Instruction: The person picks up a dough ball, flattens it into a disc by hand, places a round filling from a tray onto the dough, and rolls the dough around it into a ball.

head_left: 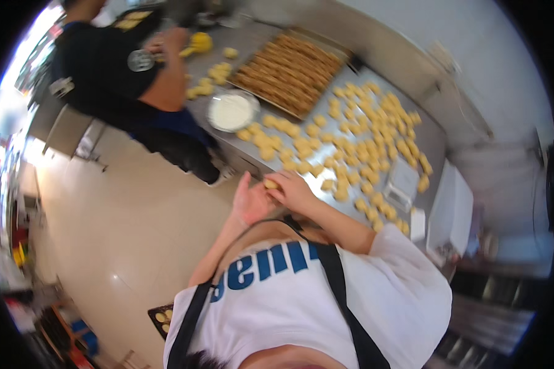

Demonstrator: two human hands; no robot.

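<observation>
A small yellow dough piece [271, 184] sits between my two hands, in front of my chest near the table's front edge. My right hand [294, 192] has its fingers closed on it. My left hand [251, 202] is open beside it, palm up and thumb stretched out. On the metal table [369, 83] many similar dough pieces [351, 154] lie spread out beyond my hands and to the right. A round bowl of white powder [232, 111] stands close to the table's front edge, beyond my hands.
A large tray of brown baked pieces [289, 71] lies at the back. To the right are a small scale [402, 183] and a white bin [452, 209]. A co-worker [120, 80] in dark clothes works at far left, holding something yellow. A dark mould tray [159, 317] shows low left.
</observation>
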